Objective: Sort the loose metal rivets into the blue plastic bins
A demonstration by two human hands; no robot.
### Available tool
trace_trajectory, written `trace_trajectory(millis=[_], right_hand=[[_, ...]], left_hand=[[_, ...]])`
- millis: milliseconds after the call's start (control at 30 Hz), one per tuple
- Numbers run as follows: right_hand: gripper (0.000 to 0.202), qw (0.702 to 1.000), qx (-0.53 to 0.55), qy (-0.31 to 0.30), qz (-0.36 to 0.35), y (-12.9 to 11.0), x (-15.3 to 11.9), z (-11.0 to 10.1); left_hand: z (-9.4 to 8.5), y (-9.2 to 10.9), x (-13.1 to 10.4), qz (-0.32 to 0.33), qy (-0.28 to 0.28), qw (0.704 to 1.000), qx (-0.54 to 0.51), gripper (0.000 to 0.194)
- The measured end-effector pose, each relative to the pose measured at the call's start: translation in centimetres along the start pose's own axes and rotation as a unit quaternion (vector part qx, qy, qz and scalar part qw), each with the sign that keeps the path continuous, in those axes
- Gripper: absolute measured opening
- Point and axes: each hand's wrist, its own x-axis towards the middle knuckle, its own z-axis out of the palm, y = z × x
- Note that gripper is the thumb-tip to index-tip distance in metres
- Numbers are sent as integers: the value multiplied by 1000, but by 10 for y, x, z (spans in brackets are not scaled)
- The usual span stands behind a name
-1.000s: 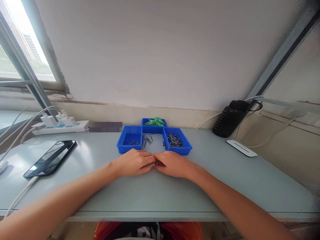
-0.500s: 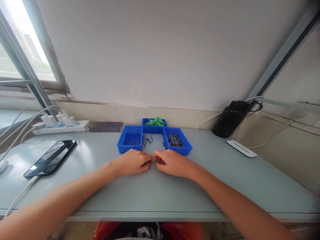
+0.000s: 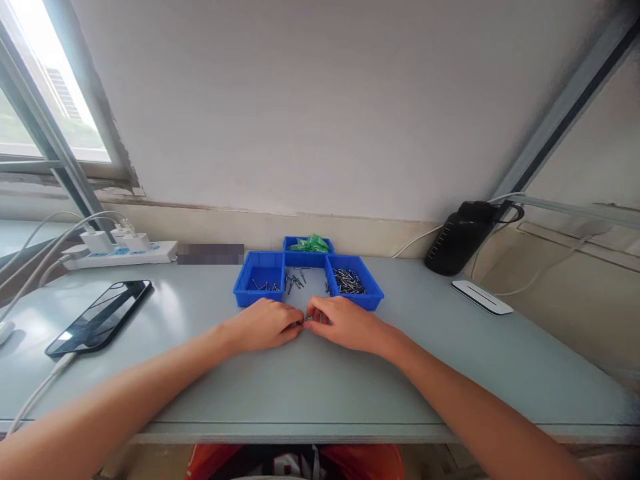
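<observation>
Over the desk, in front of the blue bins, my left hand (image 3: 273,324) is closed, with thumb and fingertips pinching a small metal screw (image 3: 307,319). Its free end points to the right. Thumb and fingers of my right hand (image 3: 343,324) close around that end, so most of the screw is hidden. Behind my hands lies a loose group of screws (image 3: 294,281) between two blue bins. The left bin (image 3: 260,270) has several screws in it, while the right bin (image 3: 361,299) holds a large pile of them (image 3: 349,281).
A smaller blue bin (image 3: 307,256) at the back holds green plastic bags (image 3: 313,243). To the left are a phone (image 3: 100,317) on a cable and a power strip (image 3: 155,253). A black bottle (image 3: 457,240) and a white flat device (image 3: 482,297) are on the right.
The fingers of my right hand have shifted slightly up and left on the screw's end. My left hand keeps its pinch in nearly the same place.
</observation>
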Motion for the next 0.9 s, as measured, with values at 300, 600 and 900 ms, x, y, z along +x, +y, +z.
trace_trajectory(millis=[300,600,900], right_hand=[[14,996,-83,7,-12,6,0,1],[15,992,-114,-28,-36,11,2,6],[18,991,-113,-40,-57,7,2,8]], left_hand=[[-1,1,-1,-19,36,999,20,20],[-1,1,-3,53,84,995,11,22],[-1,1,-3,73,98,992,0,24]])
